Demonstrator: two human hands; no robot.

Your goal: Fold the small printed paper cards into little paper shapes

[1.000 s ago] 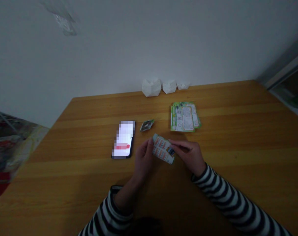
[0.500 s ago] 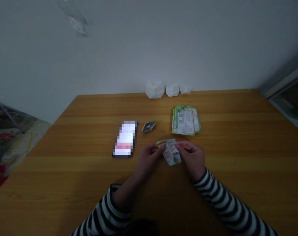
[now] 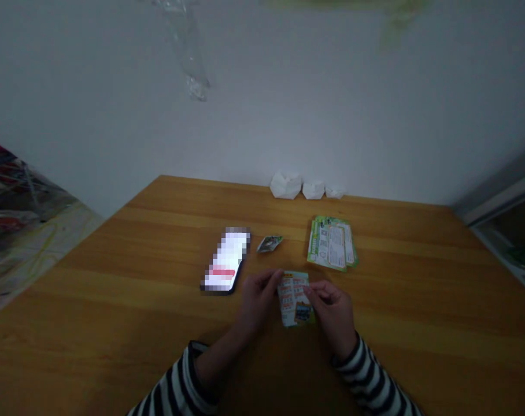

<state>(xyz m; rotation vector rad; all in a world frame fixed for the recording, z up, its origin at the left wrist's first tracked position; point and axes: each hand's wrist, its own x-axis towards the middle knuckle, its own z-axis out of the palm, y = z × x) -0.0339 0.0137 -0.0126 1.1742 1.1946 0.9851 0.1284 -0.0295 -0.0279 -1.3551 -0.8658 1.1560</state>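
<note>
A small printed leaflet, white and green with red text and a picture near its bottom, is held up between my hands over the table. My left hand pinches its upper left edge between thumb and fingers. On the right edge, the thumb and fingers of my right hand are closed on the paper. Just beyond lies a small folded paper piece. A stack of green-edged leaflets rests farther back on the right, slightly fanned.
On the wooden table, a phone with a lit, blurred screen lies left of my hands. Three white folded paper shapes stand along the wall. Clear plastic hangs on the wall, and clutter lies past the left edge.
The leaflet looked creased and angled before; now it appears flatter and more upright, facing me. My right hand has shifted its hold slightly. The camera view has tilted upward.
</note>
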